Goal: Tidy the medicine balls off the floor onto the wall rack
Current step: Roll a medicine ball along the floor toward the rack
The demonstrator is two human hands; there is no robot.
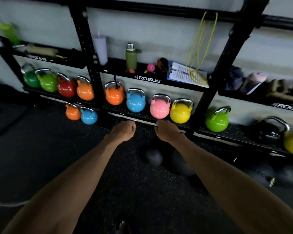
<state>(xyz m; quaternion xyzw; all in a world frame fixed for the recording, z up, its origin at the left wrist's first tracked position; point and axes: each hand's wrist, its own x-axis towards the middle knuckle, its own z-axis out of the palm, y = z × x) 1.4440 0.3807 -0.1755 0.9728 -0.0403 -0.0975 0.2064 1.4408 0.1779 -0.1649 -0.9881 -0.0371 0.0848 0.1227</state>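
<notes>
Left hand (123, 130) and right hand (166, 131), fingers curled, empty; floor ball (153, 157) could roll off the rack (91, 65), crowded by kettlebells (159, 108).

Dim floor; motion blur throughout; wide-angle bending at edges.

Both forearms (85, 174) are showing bare at seven and five o'clock; the left hand (123, 130) and right hand (166, 131) are showing bare too.

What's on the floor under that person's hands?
A dark medicine ball lies on the black floor. Beside it, a second dark ball is partly covered by the right forearm.
</notes>
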